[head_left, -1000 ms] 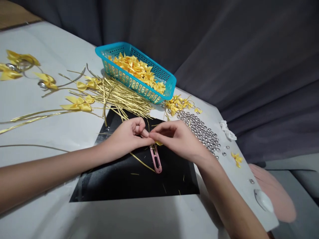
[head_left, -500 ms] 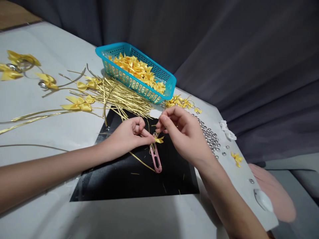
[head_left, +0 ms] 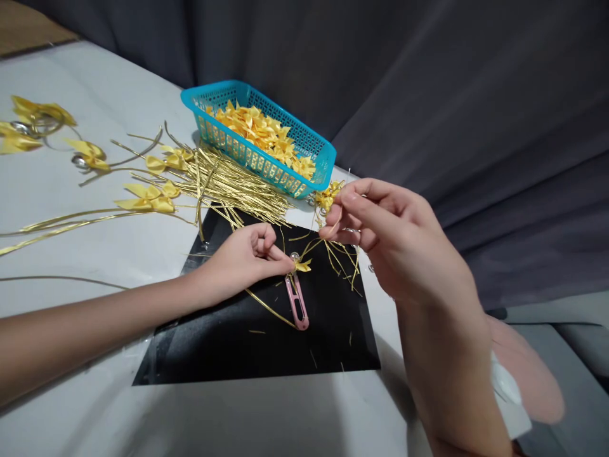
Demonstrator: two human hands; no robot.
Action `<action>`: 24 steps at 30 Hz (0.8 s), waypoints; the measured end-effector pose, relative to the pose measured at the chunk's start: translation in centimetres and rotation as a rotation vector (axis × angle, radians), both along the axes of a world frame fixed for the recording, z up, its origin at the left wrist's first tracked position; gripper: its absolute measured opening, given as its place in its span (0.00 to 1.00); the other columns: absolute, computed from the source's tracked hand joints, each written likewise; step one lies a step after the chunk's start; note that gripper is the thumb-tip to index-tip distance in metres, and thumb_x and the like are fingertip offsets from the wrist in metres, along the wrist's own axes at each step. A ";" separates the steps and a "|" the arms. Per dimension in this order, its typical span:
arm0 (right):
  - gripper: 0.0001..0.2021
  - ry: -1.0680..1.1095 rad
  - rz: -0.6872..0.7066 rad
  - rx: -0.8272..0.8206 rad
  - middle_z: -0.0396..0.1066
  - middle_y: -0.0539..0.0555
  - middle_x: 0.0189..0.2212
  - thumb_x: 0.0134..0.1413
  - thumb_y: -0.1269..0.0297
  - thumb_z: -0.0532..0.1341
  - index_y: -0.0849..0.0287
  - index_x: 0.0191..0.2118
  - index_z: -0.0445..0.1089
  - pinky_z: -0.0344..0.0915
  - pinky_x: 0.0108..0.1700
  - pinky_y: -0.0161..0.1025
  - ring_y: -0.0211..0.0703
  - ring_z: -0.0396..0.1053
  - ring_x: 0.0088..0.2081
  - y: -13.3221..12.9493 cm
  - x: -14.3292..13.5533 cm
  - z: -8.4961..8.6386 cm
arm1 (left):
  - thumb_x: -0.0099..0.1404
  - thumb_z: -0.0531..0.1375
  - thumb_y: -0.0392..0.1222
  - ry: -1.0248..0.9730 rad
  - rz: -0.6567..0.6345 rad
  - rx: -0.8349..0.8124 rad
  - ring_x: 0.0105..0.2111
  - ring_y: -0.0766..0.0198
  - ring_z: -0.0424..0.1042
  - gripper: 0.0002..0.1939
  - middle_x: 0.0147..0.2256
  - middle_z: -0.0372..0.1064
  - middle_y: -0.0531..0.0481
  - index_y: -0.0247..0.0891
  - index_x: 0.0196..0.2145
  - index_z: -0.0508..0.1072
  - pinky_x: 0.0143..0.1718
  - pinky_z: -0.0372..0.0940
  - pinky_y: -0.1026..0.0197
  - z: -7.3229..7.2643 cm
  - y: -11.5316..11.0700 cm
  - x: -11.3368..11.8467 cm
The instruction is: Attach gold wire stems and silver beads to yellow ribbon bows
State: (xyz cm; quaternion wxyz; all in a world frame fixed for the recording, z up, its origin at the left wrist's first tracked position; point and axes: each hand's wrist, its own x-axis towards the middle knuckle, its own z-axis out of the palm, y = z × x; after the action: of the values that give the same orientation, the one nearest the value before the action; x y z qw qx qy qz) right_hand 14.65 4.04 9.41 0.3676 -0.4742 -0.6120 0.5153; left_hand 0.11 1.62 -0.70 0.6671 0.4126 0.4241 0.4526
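Note:
My left hand (head_left: 250, 257) is closed in a pinch over the black mat, gripping a small yellow ribbon bow (head_left: 303, 266) with a round silvery bead (head_left: 295, 257) on top. Just below the fingertips lies a pink clip-like piece (head_left: 304, 322) with a long slot, its upper end near the bow. My right hand (head_left: 394, 235) is up and to the right, thumb and fingers closed on a thin gold cord (head_left: 311, 245) that runs toward the bow. Its fingers partly hide the cord's end.
Behind the hands a turquoise basket (head_left: 328, 166) holds many yellow bows. A bundle of gold cords (head_left: 238, 190) lies against it. The black mat (head_left: 209, 355) carries loose cord scraps. Finished-looking bow pieces (head_left: 152, 198) lie at the left, and a dark curtain (head_left: 428, 95) hangs behind the table.
My right hand has moved up and to the right, away from the bow, drawing the gold cord out. More cord scraps on the mat now show. My left hand has stayed put.

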 end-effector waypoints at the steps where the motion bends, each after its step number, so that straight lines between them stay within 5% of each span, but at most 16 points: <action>1: 0.10 0.033 0.006 -0.043 0.67 0.48 0.22 0.56 0.71 0.58 0.59 0.25 0.65 0.69 0.30 0.31 0.31 0.68 0.23 0.1 0.0 0.2 | 0.50 0.65 0.28 0.008 0.000 0.003 0.25 0.67 0.78 0.22 0.20 0.77 0.57 0.39 0.20 0.52 0.27 0.65 0.70 0.0 0.0 0.0; 9: 0.19 0.197 -0.003 -0.262 0.51 0.45 0.20 0.61 0.73 0.52 0.58 0.19 0.53 0.63 0.27 0.31 0.29 0.54 0.19 -0.1 -1.0 1.8 | 0.51 0.65 0.28 0.023 0.002 0.009 0.25 0.67 0.77 0.22 0.21 0.77 0.56 0.39 0.20 0.52 0.25 0.63 0.71 -0.2 0.0 0.0; 15: 0.20 0.226 -0.071 -0.302 0.53 0.46 0.20 0.64 0.76 0.47 0.58 0.19 0.52 0.63 0.25 0.30 0.30 0.59 0.22 -0.5 -2.2 3.5 | 0.52 0.64 0.28 0.032 -0.007 0.011 0.24 0.68 0.77 0.22 0.21 0.76 0.56 0.39 0.20 0.51 0.24 0.61 0.72 -0.3 0.0 0.1; 24: 0.18 0.550 -0.249 -0.497 0.46 0.46 0.22 0.61 0.80 0.41 0.57 0.21 0.46 0.56 0.16 0.21 0.25 0.48 0.18 -0.3 -3.0 4.7 | 0.49 0.64 0.28 0.067 -0.001 0.013 0.25 0.69 0.76 0.21 0.21 0.75 0.56 0.39 0.20 0.51 0.26 0.62 0.71 -0.4 0.1 0.1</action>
State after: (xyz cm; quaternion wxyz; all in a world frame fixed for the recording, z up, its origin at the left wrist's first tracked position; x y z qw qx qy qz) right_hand 11.61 3.79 14.15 0.4515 -0.4635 -0.2849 0.7072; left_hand 0.20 1.69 -1.10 0.6501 0.4320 0.4433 0.4408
